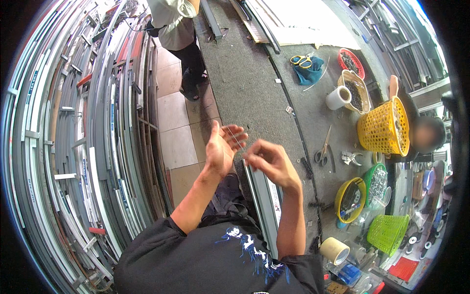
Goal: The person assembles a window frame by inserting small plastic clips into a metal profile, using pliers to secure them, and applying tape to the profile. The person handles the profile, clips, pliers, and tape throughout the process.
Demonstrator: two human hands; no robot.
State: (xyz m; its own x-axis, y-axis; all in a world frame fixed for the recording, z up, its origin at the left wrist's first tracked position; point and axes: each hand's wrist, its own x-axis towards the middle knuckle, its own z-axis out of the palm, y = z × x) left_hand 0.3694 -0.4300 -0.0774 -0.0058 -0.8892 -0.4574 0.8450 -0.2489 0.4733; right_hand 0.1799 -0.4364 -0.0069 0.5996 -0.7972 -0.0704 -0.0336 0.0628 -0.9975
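My left hand [223, 149] is held up in the middle of the view, palm showing and fingers apart, over the near edge of the carpeted workbench. Close beside it, my right hand [269, 164] has thumb and fingers pinched together. A thin pale strand [235, 138] runs from these fingertips across the fingers of my left hand; whether it is thread or wire I cannot tell. Below my right hand, a long grey profile [261, 188] lies along the bench edge, reaching back toward my body.
Scissors [323, 152] lie on the carpeted bench [249, 93] at right, near a yellow basket [374, 130], a white roll [338, 98] and a yellow bowl [344, 210]. Racks of long profiles [93, 147] fill the left. One person [176, 36] stands ahead; another is at far right.
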